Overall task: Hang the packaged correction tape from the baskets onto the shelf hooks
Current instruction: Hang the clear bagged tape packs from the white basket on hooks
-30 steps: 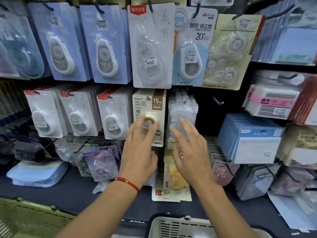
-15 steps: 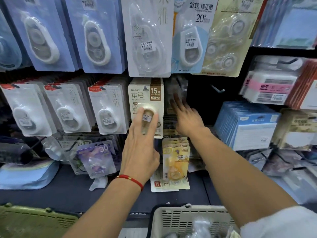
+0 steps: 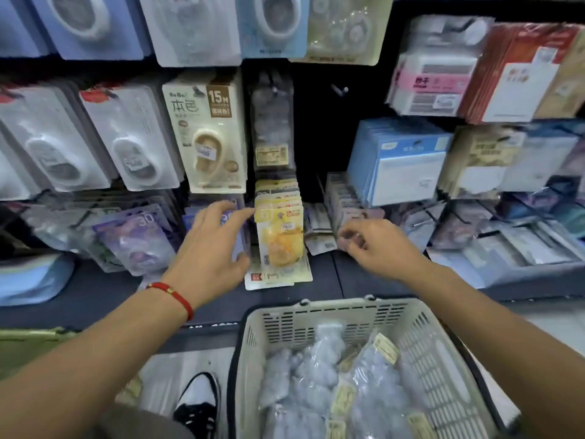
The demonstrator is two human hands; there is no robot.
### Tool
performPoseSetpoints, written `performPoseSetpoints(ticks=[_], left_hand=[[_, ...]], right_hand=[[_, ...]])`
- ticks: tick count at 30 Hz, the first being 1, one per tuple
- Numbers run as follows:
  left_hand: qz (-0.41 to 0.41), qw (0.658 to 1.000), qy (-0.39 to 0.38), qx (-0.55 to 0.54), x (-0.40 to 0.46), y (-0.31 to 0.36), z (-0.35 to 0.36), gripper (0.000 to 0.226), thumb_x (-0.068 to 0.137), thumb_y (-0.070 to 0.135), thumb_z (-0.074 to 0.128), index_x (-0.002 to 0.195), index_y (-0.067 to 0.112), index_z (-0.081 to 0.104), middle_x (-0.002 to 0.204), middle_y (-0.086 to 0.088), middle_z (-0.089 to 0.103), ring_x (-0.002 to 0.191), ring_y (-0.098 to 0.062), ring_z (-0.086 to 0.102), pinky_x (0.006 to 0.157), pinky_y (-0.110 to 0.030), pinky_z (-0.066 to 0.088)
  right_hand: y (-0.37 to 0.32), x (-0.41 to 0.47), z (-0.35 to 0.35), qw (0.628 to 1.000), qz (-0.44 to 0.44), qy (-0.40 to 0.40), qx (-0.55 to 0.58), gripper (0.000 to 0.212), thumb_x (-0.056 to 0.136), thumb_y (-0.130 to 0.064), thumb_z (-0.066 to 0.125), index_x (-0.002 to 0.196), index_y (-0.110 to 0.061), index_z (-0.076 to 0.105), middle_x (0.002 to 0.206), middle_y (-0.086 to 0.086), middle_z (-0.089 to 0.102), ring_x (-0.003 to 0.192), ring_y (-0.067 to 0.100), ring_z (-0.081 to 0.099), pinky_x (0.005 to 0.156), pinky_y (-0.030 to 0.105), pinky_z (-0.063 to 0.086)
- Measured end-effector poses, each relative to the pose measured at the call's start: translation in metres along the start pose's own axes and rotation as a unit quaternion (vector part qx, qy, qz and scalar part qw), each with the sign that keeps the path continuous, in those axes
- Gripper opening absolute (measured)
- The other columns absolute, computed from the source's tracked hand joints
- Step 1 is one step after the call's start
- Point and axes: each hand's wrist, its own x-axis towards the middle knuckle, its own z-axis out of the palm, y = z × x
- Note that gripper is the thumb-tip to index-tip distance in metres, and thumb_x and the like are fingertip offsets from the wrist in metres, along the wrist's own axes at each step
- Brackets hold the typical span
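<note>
A white plastic basket [image 3: 332,305] stands below the shelf, holding several clear bags of correction tape [image 3: 316,375] with yellow labels. More of the same clear bags [image 3: 272,122] hang on a hook in the middle row. My left hand [image 3: 218,245] reaches forward with straight fingers, its fingertips at the left edge of the hanging yellow packs [image 3: 281,236]. My right hand [image 3: 376,245] hovers to the right of those packs, fingers loosely curled, with nothing seen in it.
A beige 15M tape pack [image 3: 209,134] hangs left of the clear bags. A bare hook [image 3: 340,89] juts out to their right. Blue packs [image 3: 399,160] hang further right. A green basket [image 3: 31,343] sits at lower left, a shoe [image 3: 196,403] beside the white basket.
Both hands have dropped from the middle row to the lower row. My right hand came back from the clear bags' hook. The view has tilted down, showing the basket's contents.
</note>
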Motion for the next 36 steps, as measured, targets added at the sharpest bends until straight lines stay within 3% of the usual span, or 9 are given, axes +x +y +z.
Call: performPoseSetpoints(ticks=[5,9,12,15,21,28,30,33,36], left_hand=[[0.039,0.974,-0.2,0.094,-0.056,0.016,0.058,0.065,0.089,0.016,0.062,0.152,0.02,0.048,0.145,-0.009,0.049,0.135,-0.034,0.044,0.105,-0.048,0.045],[0.018,0.924,-0.36,0.126,-0.13,0.039,0.127,0.059,0.096,0.02,0.055,0.153,0.028,0.043,0.154,-0.001,0.042,0.145,-0.024,0.035,0.113,-0.04,0.039],[0.006,0.88,-0.459,0.122,-0.176,0.051,0.165,0.057,0.099,0.02,0.052,0.155,0.026,0.04,0.156,-0.006,0.04,0.144,-0.028,0.036,0.115,-0.045,0.037],[0.046,0.845,-0.52,0.118,-0.189,0.054,0.18,0.052,0.104,0.028,0.047,0.155,0.028,0.041,0.157,-0.007,0.04,0.147,-0.029,0.033,0.115,-0.046,0.034],[-0.001,0.852,-0.521,0.054,-0.177,0.051,0.184,0.049,0.105,0.03,0.049,0.153,0.027,0.044,0.151,-0.011,0.049,0.14,-0.03,0.044,0.113,-0.042,0.041],[-0.161,0.881,-0.402,-0.19,-0.174,0.058,0.184,0.044,0.103,0.033,0.062,0.146,0.027,0.052,0.138,-0.005,0.061,0.115,-0.016,0.059,0.095,-0.024,0.046],[-0.226,0.862,-0.357,-0.282,-0.171,0.065,0.182,0.06,0.1,0.043,0.067,0.152,0.029,0.042,0.138,-0.001,0.058,0.118,-0.015,0.058,0.093,-0.025,0.049],[-0.325,0.775,-0.277,-0.466,-0.164,0.081,0.179,0.057,0.097,0.04,0.072,0.147,0.028,0.046,0.13,0.003,0.067,0.117,-0.017,0.066,0.099,-0.035,0.055],[-0.372,0.738,-0.197,-0.527,-0.162,0.085,0.18,0.026,0.103,0.015,0.066,0.125,0.029,0.064,0.114,0.006,0.078,0.113,-0.018,0.072,0.096,-0.04,0.058]], right_hand=[[0.055,-0.075,0.057,0.974,0.068,-0.217,-0.019,0.028,0.099,-0.018,0.057,0.122,-0.02,0.072,0.121,0.005,0.075,0.113,0.029,0.069,0.097,0.038,0.053],[0.078,-0.125,0.126,0.883,0.057,-0.458,-0.079,0.043,0.1,-0.03,0.067,0.142,-0.025,0.06,0.145,0.004,0.058,0.128,0.026,0.059,0.106,0.034,0.048],[0.083,-0.154,0.158,0.834,0.044,-0.542,-0.093,0.056,0.098,-0.039,0.071,0.15,-0.03,0.052,0.153,0.002,0.049,0.133,0.025,0.055,0.111,0.042,0.047],[0.089,-0.167,0.17,0.843,0.037,-0.529,-0.092,0.057,0.095,-0.035,0.077,0.146,-0.026,0.052,0.148,0.004,0.052,0.129,0.026,0.055,0.105,0.039,0.047],[0.098,-0.183,0.187,0.865,0.035,-0.497,-0.062,0.062,0.086,-0.031,0.086,0.133,-0.019,0.048,0.131,0.003,0.056,0.109,0.021,0.057,0.084,0.034,0.044],[0.093,-0.169,0.161,0.906,0.136,-0.362,0.172,0.032,0.092,-0.016,0.08,0.094,-0.018,0.048,0.092,0.005,0.057,0.087,0.023,0.052,0.073,0.035,0.044],[0.071,-0.162,0.151,0.87,0.221,-0.263,0.354,0.026,0.096,-0.012,0.076,0.096,-0.015,0.051,0.092,0.009,0.063,0.084,0.022,0.056,0.068,0.034,0.046],[0.029,-0.157,0.149,0.755,0.264,-0.251,0.545,0.019,0.099,-0.016,0.072,0.105,-0.012,0.055,0.105,0.013,0.071,0.093,0.024,0.066,0.075,0.035,0.059],[0.007,-0.156,0.155,0.763,0.247,-0.252,0.542,0.023,0.104,-0.031,0.065,0.102,-0.008,0.066,0.102,0.009,0.075,0.095,0.022,0.072,0.083,0.037,0.062]])
